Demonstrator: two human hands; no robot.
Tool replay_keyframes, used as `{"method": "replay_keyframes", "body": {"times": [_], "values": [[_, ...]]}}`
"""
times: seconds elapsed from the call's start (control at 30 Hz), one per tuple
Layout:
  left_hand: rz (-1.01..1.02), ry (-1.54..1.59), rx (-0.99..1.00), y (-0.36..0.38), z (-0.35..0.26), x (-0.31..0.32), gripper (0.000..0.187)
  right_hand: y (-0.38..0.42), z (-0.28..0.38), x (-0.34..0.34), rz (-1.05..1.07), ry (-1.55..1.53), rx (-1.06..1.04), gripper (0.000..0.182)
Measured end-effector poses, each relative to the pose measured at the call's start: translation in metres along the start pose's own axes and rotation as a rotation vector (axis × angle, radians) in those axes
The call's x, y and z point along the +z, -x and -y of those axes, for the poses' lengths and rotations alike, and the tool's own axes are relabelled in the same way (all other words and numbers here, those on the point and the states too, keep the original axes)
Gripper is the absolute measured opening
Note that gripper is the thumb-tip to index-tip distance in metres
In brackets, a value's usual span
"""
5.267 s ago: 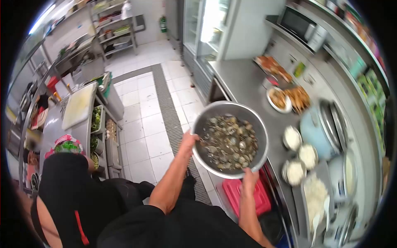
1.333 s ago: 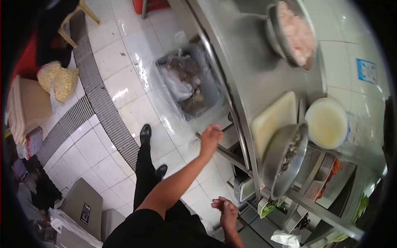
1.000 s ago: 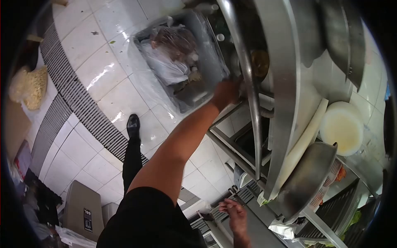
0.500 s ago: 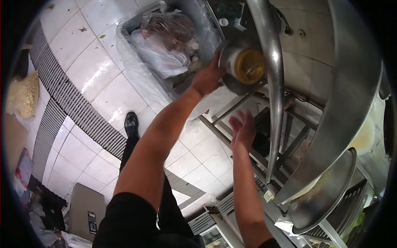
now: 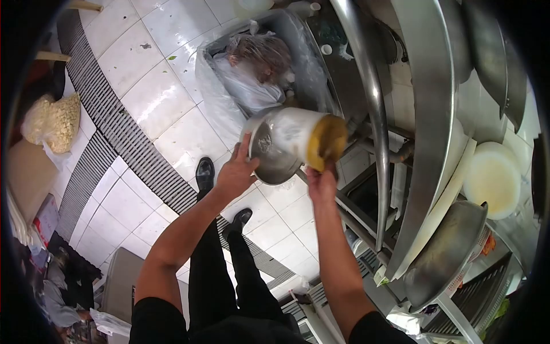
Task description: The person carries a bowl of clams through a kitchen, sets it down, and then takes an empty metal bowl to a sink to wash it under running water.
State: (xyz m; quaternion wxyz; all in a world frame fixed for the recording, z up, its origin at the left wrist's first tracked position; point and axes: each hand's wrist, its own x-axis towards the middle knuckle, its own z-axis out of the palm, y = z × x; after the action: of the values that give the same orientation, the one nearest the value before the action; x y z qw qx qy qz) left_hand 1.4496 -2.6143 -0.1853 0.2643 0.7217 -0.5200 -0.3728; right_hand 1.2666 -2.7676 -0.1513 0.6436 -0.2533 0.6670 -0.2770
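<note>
Head view: jar (image 5: 291,133), long axis sideways, yellow end (image 5: 327,137) rightward; left grip (image 5: 235,175) clasping bowl (image 5: 276,167), right grip (image 5: 322,183) clasping yellow end.

The jar (image 5: 295,135) is over the bowl (image 5: 274,171), left of the counter (image 5: 429,114).

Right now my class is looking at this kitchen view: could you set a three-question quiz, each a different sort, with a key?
1. Which hand holds the rim of the metal bowl?
2. True or false: the right hand is at the yellow end of the white container.
3. What lines the bin? A) Newspaper B) Plastic C) Towels

Key:
1. The left hand
2. True
3. B
</note>
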Motion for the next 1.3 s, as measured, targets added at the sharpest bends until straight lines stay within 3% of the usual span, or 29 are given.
{"method": "replay_keyframes", "body": {"times": [0.03,0.1,0.23,0.37,0.43,0.5,0.6,0.63,0.67,0.73,0.77,0.9,1.07,1.17,1.3], "values": [[-0.025,0.106,-0.061,0.005,0.004,-0.004,0.029,0.004,0.019,0.0,-0.005,-0.064,-0.097,0.029],[-0.044,0.209,-0.108,0.016,0.013,-0.008,0.03,-0.007,0.054,0.003,-0.27,-0.1,-0.13,0.034],[-0.191,0.192,-0.197,0.047,0.01,-0.023,0.033,-0.071,0.076,-0.006,-0.286,-0.168,-0.289,0.035],[-0.249,0.172,-0.371,0.09,0.01,-0.051,0.035,-0.172,0.087,-0.026,0.061,-0.324,-0.239,0.029],[-0.266,0.17,-0.414,0.115,0.01,-0.064,0.037,-0.17,0.069,-0.018,0.185,-0.333,-0.21,0.027],[-0.382,0.073,-0.408,0.137,0.007,-0.074,0.038,-0.114,0.055,0.0,0.136,-0.113,-0.21,0.024],[-0.454,0.112,-0.494,0.172,-0.013,-0.103,0.037,-0.022,0.005,0.019,0.396,0.143,0.07,0.033],[-0.467,0.17,-0.539,0.181,-0.027,-0.12,0.037,0.003,-0.012,0.022,0.599,0.406,-0.103,0.032],[-0.507,0.153,-0.556,0.189,-0.037,-0.132,0.037,0.058,-0.009,0.036,0.518,0.267,0.132,0.034],[-0.628,0.125,-0.569,0.192,-0.066,-0.169,0.035,0.124,0.002,0.049,0.75,0.462,0.211,0.037],[-0.684,0.113,-0.557,0.191,-0.076,-0.186,0.035,0.149,0.006,0.052,0.851,0.49,0.154,0.035],[-0.838,0.11,-0.417,0.169,-0.118,-0.268,0.034,0.238,0.064,0.081,0.862,0.756,-0.064,0.032],[-0.996,0.062,-0.154,0.107,-0.194,-0.381,0.032,0.307,0.173,0.104,0.825,0.54,-0.24,0.03],[-0.989,0.181,-0.065,0.07,-0.211,-0.424,0.032,0.306,0.213,0.119,0.786,0.378,-0.337,0.028],[-0.951,0.075,0.052,0.028,-0.253,-0.469,0.028,0.281,0.264,0.155,0.77,0.224,-0.483,0.026]]}}
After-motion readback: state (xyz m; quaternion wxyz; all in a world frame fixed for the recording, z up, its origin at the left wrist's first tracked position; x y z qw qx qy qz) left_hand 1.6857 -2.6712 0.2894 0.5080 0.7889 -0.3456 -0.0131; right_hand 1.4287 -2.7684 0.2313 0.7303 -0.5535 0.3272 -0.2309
